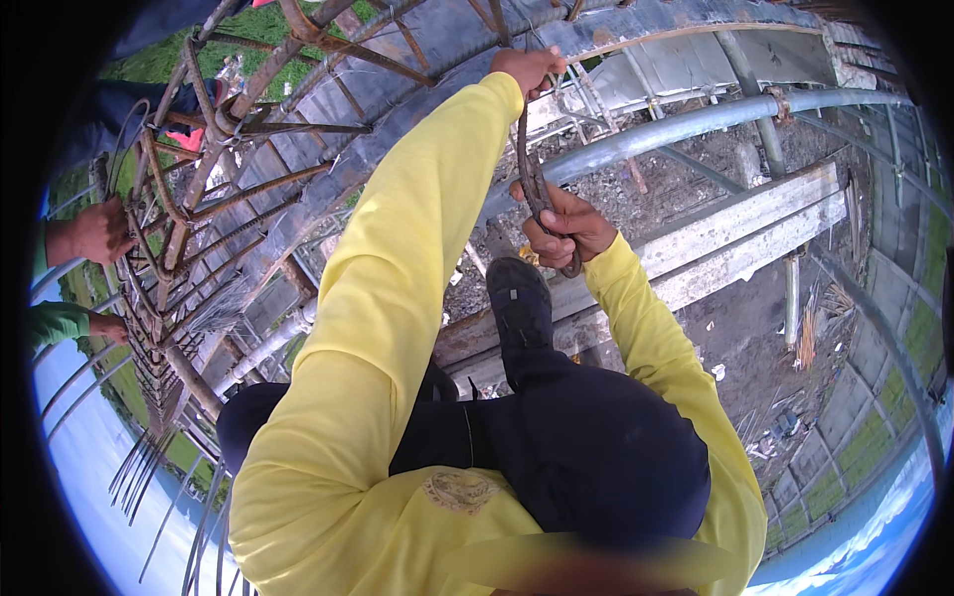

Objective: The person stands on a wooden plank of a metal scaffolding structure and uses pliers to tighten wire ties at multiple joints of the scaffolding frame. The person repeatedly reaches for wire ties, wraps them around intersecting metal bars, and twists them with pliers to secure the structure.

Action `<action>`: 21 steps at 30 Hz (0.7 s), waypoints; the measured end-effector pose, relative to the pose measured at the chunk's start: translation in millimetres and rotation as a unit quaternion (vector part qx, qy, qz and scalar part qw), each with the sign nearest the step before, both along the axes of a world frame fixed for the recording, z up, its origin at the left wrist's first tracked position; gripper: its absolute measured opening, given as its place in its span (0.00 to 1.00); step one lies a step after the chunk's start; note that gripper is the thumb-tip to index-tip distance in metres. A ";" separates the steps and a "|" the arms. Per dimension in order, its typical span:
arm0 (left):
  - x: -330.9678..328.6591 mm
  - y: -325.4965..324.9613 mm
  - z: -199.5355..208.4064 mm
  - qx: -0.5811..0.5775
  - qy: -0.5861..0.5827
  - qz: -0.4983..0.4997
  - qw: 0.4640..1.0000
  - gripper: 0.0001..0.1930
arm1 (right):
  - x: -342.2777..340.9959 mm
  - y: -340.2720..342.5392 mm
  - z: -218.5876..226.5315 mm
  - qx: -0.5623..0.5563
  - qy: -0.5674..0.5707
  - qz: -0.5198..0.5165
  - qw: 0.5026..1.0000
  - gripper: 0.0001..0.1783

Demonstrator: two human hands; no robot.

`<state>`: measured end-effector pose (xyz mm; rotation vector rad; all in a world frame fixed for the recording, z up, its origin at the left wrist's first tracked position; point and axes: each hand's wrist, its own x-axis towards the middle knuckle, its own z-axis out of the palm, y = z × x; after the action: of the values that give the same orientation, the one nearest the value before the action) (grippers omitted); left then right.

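A dark, rusty bent rebar piece (525, 149) runs from near the top of the view down past my boot, its lower part looking doubled. My right hand (569, 230) is closed around its lower end, with the thumb up along the bar. Higher up, at the end of my outstretched left arm, my left hand (527, 70) has its fingers curled at the upper part of the same bar, beside the dark formwork panel (596, 38). My left palm and part of its grip are hidden.
On the left stands a rebar cage (164, 248) with protruding bars; a co-worker's hands (99, 230) are at it. A grey scaffold pipe (656, 137) crosses ahead. My boot (520, 303) is by long concrete-coated planks (686, 238), high above debris-strewn ground (735, 358).
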<state>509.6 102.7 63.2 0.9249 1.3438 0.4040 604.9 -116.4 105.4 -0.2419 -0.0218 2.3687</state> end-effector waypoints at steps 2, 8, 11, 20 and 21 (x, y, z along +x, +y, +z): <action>0.1 -0.1 0.4 -0.003 0.017 -0.009 1.000 0.19 | 8.4 2.8 1.7 0.009 -0.088 0.032 0.996 0.25; 22.6 -8.9 -10.5 0.082 0.046 0.086 0.992 0.19 | 75.6 13.1 -28.6 0.270 -0.709 0.185 0.624 0.18; 31.2 -8.9 -18.3 0.111 0.066 0.145 0.981 0.13 | 113.0 21.8 -39.1 0.266 -0.777 0.161 0.548 0.16; 19.7 -16.7 -24.2 0.097 -0.020 0.060 0.993 0.15 | 106.7 -4.6 1.0 -0.197 -0.278 -0.046 0.939 0.09; 18.1 -16.6 -20.6 0.075 -0.047 0.063 0.994 0.15 | 104.6 -7.8 7.7 -0.202 -0.317 -0.079 0.923 0.08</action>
<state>527.7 86.1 42.6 0.9359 1.3027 0.6463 709.4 -124.2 113.1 -1.1570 0.1745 2.0169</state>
